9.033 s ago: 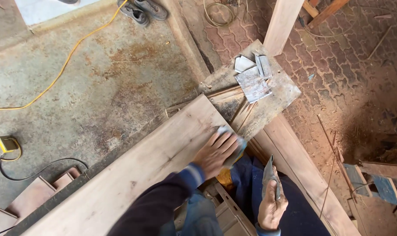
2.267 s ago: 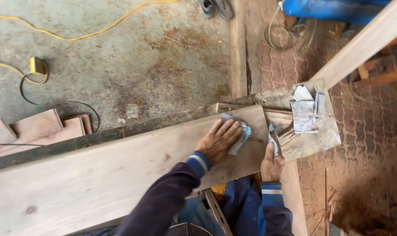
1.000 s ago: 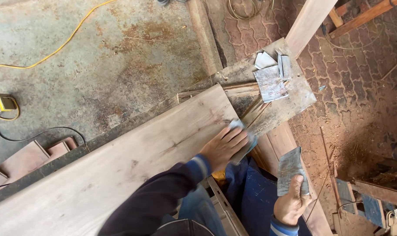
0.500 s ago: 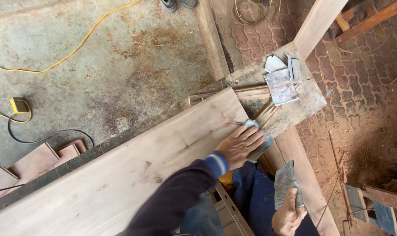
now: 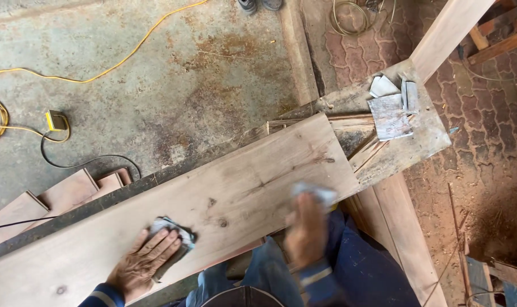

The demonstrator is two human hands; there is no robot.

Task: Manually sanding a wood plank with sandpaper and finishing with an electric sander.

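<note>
The left hand (image 5: 145, 264) lies flat on the long wooden plank (image 5: 201, 210), fingers (image 5: 167, 241) spread and pressing a crumpled grey sheet of sandpaper (image 5: 176, 239) that peeks out from under their tips. The right hand (image 5: 307, 230) is blurred at the plank's near edge, its fingers wrapped over a second pale sheet (image 5: 315, 193) that shows just beyond the fingertips; how tightly they close I cannot tell. Farther out past those fingers, a stack of used sandpaper pieces (image 5: 392, 108) sits on a scuffed board (image 5: 423, 142). Well beyond the left fingers, a yellow cable (image 5: 127, 54) runs across the concrete floor (image 5: 173, 85).
</note>
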